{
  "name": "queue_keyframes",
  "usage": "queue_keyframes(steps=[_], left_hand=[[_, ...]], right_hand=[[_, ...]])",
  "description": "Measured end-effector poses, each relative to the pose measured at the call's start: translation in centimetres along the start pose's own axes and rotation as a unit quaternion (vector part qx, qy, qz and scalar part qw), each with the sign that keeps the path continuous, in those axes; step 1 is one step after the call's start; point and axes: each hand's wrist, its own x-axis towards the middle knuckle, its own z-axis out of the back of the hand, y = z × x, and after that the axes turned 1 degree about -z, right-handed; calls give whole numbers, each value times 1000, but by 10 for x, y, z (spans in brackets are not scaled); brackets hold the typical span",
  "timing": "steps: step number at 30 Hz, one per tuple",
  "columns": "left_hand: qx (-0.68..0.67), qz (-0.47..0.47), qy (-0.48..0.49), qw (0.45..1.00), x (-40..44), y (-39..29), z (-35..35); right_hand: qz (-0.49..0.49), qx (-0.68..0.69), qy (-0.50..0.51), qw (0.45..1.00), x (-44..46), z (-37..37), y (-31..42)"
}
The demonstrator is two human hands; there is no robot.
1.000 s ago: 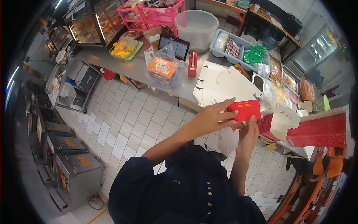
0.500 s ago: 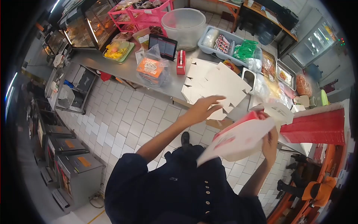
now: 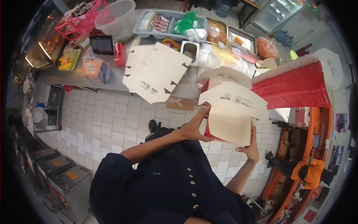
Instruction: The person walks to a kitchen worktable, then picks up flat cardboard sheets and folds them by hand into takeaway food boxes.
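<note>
A partly folded cardboard food box (image 3: 230, 121), cream inside and red outside with a printed flap, is held in front of me, off the counter. My left hand (image 3: 195, 126) grips its left side, thumb at the lower corner. On the opposite side my right hand (image 3: 250, 146) holds the box edge; some of its fingers are hidden behind the card. Just beyond stands another cream-and-red box (image 3: 223, 74), partly covered by the held one. Flat, notched box blanks (image 3: 154, 69) lie on the steel counter to the left.
A row of nested red boxes (image 3: 294, 87) is at the right. Along the counter's back are a blue tray (image 3: 143, 33) of packets, a steel pan (image 3: 190, 50), a red tape dispenser (image 3: 119, 55) and a tablet (image 3: 101, 44). A person in orange (image 3: 308, 172) is at the far right.
My left hand has come from above the flat blanks to the box. The box has turned so its cream inside and printed flap show. My view has shifted right.
</note>
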Motion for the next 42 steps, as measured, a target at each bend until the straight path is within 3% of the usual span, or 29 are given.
queue_keyframes(steps=[1,4,6,8,10,15,18,23,26,29,31,33,35,38,41,42], left_hand=[[17,-3,0,1000,10,8,-7],[108,-58,3,993,43,33,-11],[55,-30,2,998,68,47,-3],[235,-94,-47,966,86,63,11],[283,-84,-44,955,95,69,28],[456,-40,-24,889,87,108,52],[430,-10,-9,903,82,108,59],[372,3,-32,928,78,113,61],[420,-6,-23,907,77,119,65],[310,58,-25,949,83,110,71],[323,-23,-16,946,87,107,68],[326,-44,-13,944,92,105,66],[331,-66,-9,941,94,100,65],[361,-58,22,931,95,91,62],[382,-22,-9,924,99,78,54],[300,30,-64,951,101,80,51]], right_hand=[[-43,39,-31,998,3,9,-5],[-24,41,-44,998,23,36,-26],[-14,4,-23,1000,50,58,-41],[0,-32,-7,999,84,72,-62],[135,-136,-14,981,119,80,-87],[196,-84,53,976,178,70,-117],[211,-116,65,968,187,66,-128],[121,-171,16,978,183,59,-121],[144,-219,9,965,185,66,-148],[168,-241,60,954,187,77,-136],[183,-250,96,946,194,83,-132],[198,-258,130,937,200,87,-134],[136,-239,163,948,203,89,-136],[164,-258,161,938,202,85,-127],[138,-283,136,939,193,77,-93],[136,-283,136,940,194,78,-99]])
